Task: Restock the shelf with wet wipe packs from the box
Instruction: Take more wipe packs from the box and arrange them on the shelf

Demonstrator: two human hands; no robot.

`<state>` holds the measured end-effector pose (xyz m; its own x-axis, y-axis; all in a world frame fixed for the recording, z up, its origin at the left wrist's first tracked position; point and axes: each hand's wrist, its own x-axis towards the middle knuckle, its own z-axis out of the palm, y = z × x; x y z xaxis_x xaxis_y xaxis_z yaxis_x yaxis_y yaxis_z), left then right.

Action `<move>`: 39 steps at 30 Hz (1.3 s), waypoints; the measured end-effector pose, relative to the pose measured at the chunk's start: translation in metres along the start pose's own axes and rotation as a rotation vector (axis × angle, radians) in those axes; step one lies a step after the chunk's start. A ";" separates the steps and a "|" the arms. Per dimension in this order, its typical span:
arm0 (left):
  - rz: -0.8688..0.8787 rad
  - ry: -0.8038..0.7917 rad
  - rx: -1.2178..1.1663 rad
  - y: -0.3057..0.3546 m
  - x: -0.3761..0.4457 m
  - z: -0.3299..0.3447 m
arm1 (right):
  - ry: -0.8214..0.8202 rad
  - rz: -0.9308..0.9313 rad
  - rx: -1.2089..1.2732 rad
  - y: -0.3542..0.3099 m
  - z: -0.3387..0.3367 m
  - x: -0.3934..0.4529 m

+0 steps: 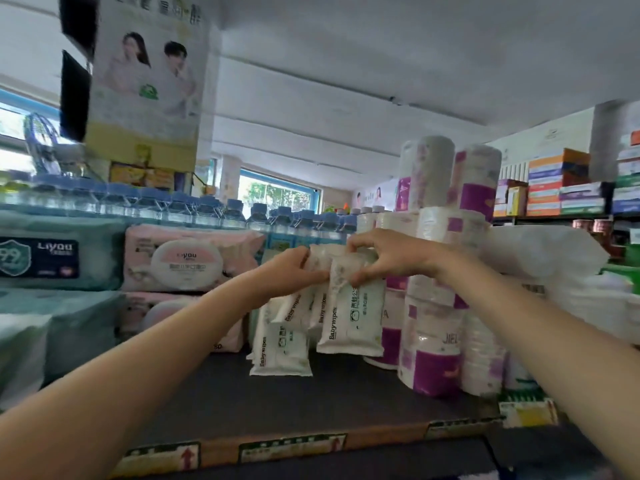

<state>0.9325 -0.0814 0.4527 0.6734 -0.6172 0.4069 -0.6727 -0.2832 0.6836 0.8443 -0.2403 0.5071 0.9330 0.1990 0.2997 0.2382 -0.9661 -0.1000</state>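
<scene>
both hands up at the shelf [311,403]: left hand [294,271] and right hand [384,258] pinching the top edges of upright wet wipe packs [353,317], likely to keep the row standing between pink packs [187,258] and paper rolls [440,306] (box unseen).

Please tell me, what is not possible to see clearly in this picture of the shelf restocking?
- Box: outside the head view, so the remaining stock is unknown.
- Rear baby wipes packs: hidden behind the front pack.
- Left hand fingertips: hidden behind packs.
- Right hand covers the pack top.
- Shelf-edge price labels: blurred.
</scene>
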 end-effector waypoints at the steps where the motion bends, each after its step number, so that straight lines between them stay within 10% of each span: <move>1: -0.012 -0.012 0.011 0.002 0.004 0.003 | -0.008 0.002 -0.010 0.006 0.002 0.002; 10: 0.018 -0.130 -0.341 0.012 0.032 0.027 | -0.028 0.056 -0.225 0.020 -0.021 0.000; 15: 0.189 0.109 0.902 -0.008 0.033 0.023 | -0.146 0.130 -0.275 0.025 0.027 0.032; 17: 0.169 0.103 1.054 -0.016 0.028 0.017 | -0.172 0.177 -0.201 0.029 0.051 0.040; 25: -0.005 -0.050 0.989 -0.039 0.015 0.016 | -0.110 0.197 -0.412 0.022 0.074 0.046; 39: 0.362 0.169 0.768 0.035 -0.048 0.037 | 0.184 0.322 -0.408 -0.037 0.045 -0.078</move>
<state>0.8655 -0.0887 0.4352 0.3737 -0.6652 0.6465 -0.8342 -0.5458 -0.0794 0.7751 -0.2127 0.4450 0.8704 -0.1134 0.4792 -0.2091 -0.9662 0.1511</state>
